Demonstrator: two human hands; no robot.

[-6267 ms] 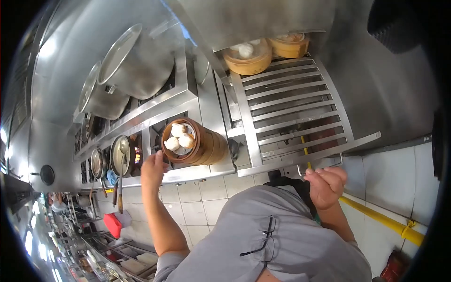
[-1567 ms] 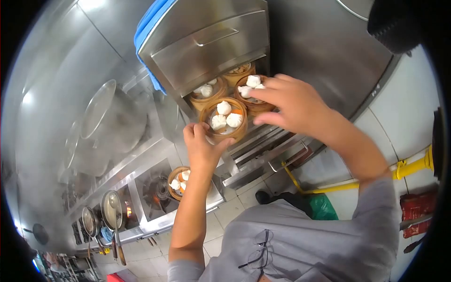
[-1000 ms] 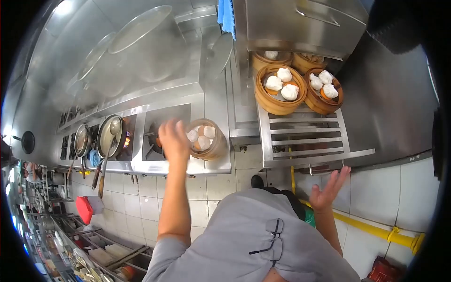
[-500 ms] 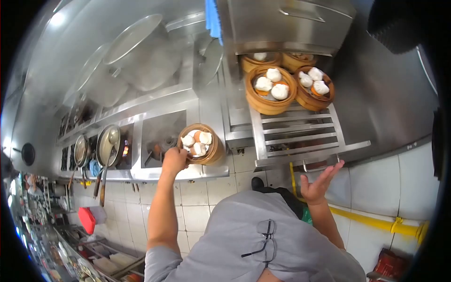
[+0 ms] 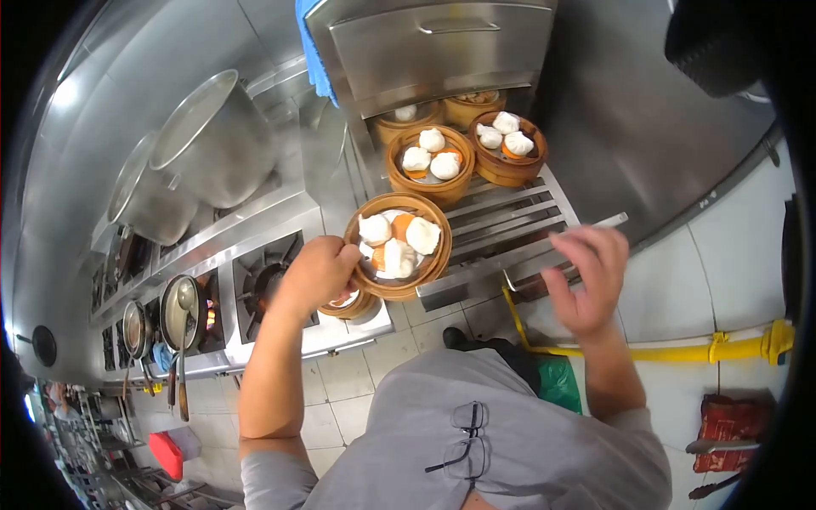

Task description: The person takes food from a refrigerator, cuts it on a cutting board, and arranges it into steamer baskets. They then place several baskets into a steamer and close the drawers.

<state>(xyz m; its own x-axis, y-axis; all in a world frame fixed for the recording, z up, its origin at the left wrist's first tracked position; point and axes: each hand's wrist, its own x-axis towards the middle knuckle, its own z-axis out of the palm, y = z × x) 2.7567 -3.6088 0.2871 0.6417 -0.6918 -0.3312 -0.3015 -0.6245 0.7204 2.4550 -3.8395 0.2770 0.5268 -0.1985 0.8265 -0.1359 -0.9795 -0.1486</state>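
Bamboo steamer basket [image 5: 399,257] sits in my left hand [image 5: 316,274], my grip closed on its near rim with the thumb hooked over the edge. It hangs in the air just in front of the slatted steel rack [image 5: 510,223] pulled out of the steamer cabinet [image 5: 442,47], and it carries white buns [image 5: 399,242] on orange paper. My right hand [image 5: 586,276] hovers beside the rack's front edge, fingers spread and loose, holding nothing. On the rack behind the lifted basket stand two more baskets of buns, one in the middle [image 5: 431,163] and one to its right [image 5: 507,146], touching each other, with further baskets half hidden under the cabinet door. Below my left hand another basket [image 5: 350,303] rests on the stove counter [image 5: 340,327], mostly covered by the one I hold. Big lidded pots [image 5: 212,140] stand farther along the stove.
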